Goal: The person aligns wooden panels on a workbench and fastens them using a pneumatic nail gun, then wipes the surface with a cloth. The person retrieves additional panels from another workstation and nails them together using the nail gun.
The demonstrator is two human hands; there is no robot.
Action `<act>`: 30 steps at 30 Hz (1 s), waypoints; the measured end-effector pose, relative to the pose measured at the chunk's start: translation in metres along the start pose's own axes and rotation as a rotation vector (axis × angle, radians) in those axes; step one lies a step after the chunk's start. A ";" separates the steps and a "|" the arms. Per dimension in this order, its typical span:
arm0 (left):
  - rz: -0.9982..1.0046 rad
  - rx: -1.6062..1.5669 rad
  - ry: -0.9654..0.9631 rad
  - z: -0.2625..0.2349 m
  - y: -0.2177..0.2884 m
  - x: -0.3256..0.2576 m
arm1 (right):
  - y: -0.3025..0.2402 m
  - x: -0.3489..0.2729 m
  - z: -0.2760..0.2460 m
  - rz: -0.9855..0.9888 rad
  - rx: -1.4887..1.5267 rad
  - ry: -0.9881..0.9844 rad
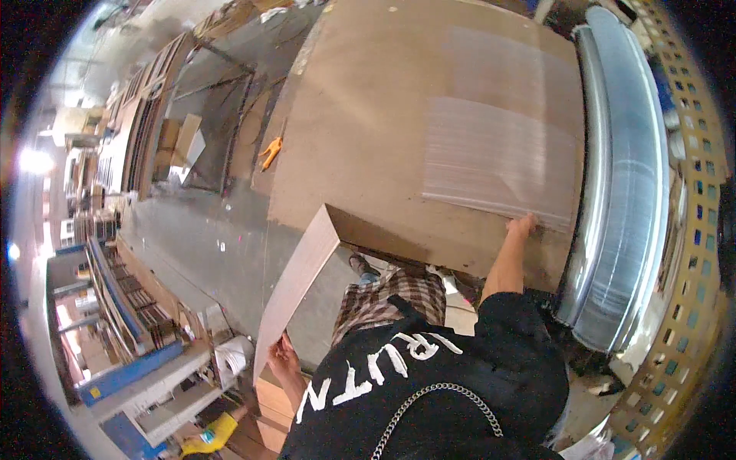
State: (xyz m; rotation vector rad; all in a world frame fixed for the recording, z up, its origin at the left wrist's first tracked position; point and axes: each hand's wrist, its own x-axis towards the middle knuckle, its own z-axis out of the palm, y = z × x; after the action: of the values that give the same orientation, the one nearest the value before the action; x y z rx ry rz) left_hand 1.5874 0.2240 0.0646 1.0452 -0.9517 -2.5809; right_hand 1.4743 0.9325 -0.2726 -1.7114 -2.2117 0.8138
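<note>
My left hand (284, 359) grips the lower end of a thin, light wood-coloured panel (299, 280), which stands tilted at the left. The panel's far end rests by the near edge of a large brown worktable (360, 115). My right hand (523, 225) is closed at the near edge of a clear plastic film sheet (491, 161), its fingers seeming to pinch that edge. The film lies flat on the right part of the table, in overlapping layers with faint streaks.
Big shiny rolls of plastic film (621, 199) lie along the table's right side, beside a yellow perforated metal beam (690, 192). An orange hand tool (271, 152) sits at the table's left edge. Stacked panels (138, 138) and a blue-edged rack (138, 376) stand to the left.
</note>
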 end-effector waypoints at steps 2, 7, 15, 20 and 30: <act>0.244 0.087 0.162 -0.004 0.006 -0.017 | -0.042 -0.077 -0.016 -0.126 0.134 -0.117; 0.166 0.049 0.196 0.025 -0.005 0.004 | -0.026 -0.069 -0.074 -0.378 1.116 -0.108; 0.170 0.011 0.285 -0.026 0.040 0.012 | -0.045 -0.010 -0.043 -0.846 0.647 -0.149; 0.199 -0.081 0.317 -0.076 0.091 0.016 | -0.178 -0.126 -0.133 -0.911 0.534 0.071; 0.302 -0.050 0.505 -0.202 0.214 0.094 | -0.357 -0.360 -0.129 -0.834 0.957 -0.156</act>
State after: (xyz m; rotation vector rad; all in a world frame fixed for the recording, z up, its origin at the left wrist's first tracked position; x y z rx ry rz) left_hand 1.6450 -0.0779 0.0380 1.3319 -0.8283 -1.9512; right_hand 1.3522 0.5708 0.0850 -0.2612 -1.8091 1.4068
